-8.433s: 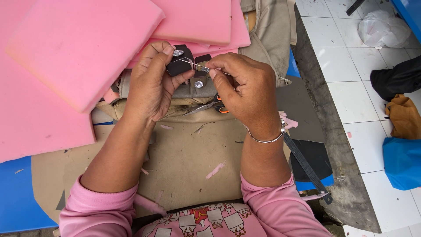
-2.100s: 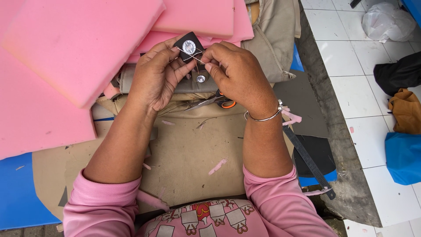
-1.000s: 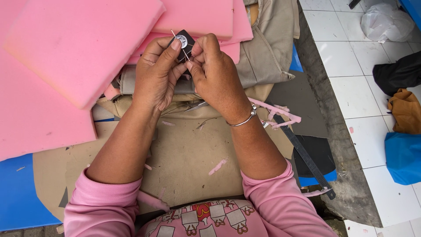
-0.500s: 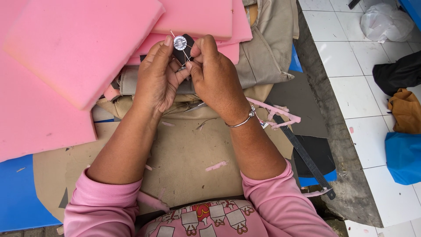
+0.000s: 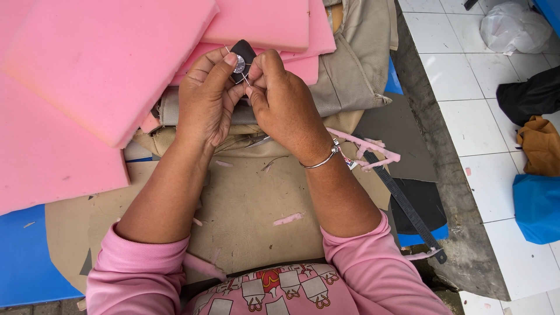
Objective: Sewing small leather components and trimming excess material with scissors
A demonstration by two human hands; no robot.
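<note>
A small black pad with a silver button (image 5: pixel 240 58) is being pinched between left hand (image 5: pixel 205 105) and right hand (image 5: pixel 284 108), just below the pink foam slabs (image 5: pixel 105 64).

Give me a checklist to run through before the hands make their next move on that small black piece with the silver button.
1. Left hand grips the small black piece: ok, thumb and fingers pinch it from the left.
2. Right hand on the piece: ok, fingertips meet it from the right.
3. Silver button faces up and in sight: ok.
4. Thin thread or wire clear of tangles: cannot tell, too fine to follow.
5. Pink foam slabs clear of the hands: ok, they lie to the left and behind.
6. Loose pink scraps near the right wrist: not ok, they lie close to the bracelet.
</note>
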